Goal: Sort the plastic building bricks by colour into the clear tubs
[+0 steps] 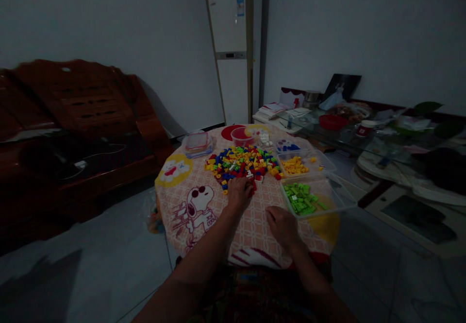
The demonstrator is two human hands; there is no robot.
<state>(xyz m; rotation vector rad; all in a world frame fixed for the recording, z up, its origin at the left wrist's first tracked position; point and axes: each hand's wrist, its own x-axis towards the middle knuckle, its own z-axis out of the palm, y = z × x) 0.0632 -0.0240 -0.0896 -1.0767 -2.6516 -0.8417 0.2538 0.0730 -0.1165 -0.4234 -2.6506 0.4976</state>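
A heap of mixed toy bricks [236, 158], in red, yellow, blue and green, lies in the middle of a round table. At its near edge my left hand [240, 193] is closed, its bent fingertips down among red bricks; it seems to grip one, though the fingers partly hide it. My right hand [282, 223] rests curled on the cloth, left of and nearer than a clear tray of green bricks [300, 199]; what its fingers hold, if anything, is hidden. Behind that tray are yellow bricks [294, 165] in another clear tray, and blue bricks [289, 147] farther back.
A patterned tablecloth [214, 206] covers the table. Stacked clear lids or boxes [197, 144] sit at the back left, beside a round clear tub [243, 137]. To the right stands a cluttered glass table [342, 133]; a wooden bench [83, 119] is on the left.
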